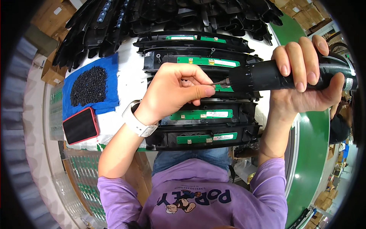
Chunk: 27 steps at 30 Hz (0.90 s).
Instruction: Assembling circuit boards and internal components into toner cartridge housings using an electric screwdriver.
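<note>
Feed from the head camera, one moment logged. My right hand (295, 100) had its fingers wrapped round the rear body of a black electric screwdriver (259, 74), well over to the right of the bench. The tool lay nearly level, its long axis running across from right to left, and its steel bit (222, 82) aimed at my left hand (169, 89) rather than down at the work. Thumb and forefinger of the left were in a narrow pinch at the bit's end; whether a screw sat between them I could not tell. From those fingertips the tool stretched directly rightward, so the left was far nearer the tip.

Below both hands, a black panel with a green circuit board (225, 89) ran roughly parallel to the tool, one of a stacked row. How high the bit hung over it, I could not judge. Screws (89, 86) lay heaped on blue cloth (110, 72) at left, phone (81, 126) just beside.
</note>
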{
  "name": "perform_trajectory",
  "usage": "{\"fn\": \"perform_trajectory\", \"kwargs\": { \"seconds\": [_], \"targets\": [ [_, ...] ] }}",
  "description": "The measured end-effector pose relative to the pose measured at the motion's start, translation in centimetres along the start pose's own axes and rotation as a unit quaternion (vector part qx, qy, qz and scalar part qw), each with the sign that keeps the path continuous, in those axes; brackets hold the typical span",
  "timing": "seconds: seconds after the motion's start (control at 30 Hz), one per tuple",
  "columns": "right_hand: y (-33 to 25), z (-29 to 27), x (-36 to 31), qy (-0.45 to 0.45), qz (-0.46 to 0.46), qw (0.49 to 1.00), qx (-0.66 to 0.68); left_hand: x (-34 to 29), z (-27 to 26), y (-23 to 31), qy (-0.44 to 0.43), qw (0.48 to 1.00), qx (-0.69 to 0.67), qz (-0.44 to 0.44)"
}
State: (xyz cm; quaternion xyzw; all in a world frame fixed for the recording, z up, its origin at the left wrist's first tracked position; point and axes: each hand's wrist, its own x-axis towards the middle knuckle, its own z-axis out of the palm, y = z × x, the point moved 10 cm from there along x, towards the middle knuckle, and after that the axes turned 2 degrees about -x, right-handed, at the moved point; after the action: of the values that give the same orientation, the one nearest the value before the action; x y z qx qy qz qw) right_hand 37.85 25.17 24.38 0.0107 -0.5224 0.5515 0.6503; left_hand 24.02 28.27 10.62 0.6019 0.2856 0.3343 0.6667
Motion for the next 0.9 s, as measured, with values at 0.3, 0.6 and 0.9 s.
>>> {"fn": "perform_trajectory", "kwargs": {
  "seconds": [0.3,0.6,0.9],
  "targets": [
    [-0.2,0.4,0.1,-0.012,0.002,1.0,-0.001,0.0,0.0,0.6,0.002,1.0,0.008,0.023],
    [1.3,-0.3,-0.1,0.076,0.028,0.996,-0.031,-0.4,-0.5,0.4,0.023,0.998,0.048,0.033],
    [3.0,-0.3,0.6,0.065,0.067,0.995,-0.027,-0.3,-2.6,2.1,0.058,0.988,0.121,0.07]
  ]
}}
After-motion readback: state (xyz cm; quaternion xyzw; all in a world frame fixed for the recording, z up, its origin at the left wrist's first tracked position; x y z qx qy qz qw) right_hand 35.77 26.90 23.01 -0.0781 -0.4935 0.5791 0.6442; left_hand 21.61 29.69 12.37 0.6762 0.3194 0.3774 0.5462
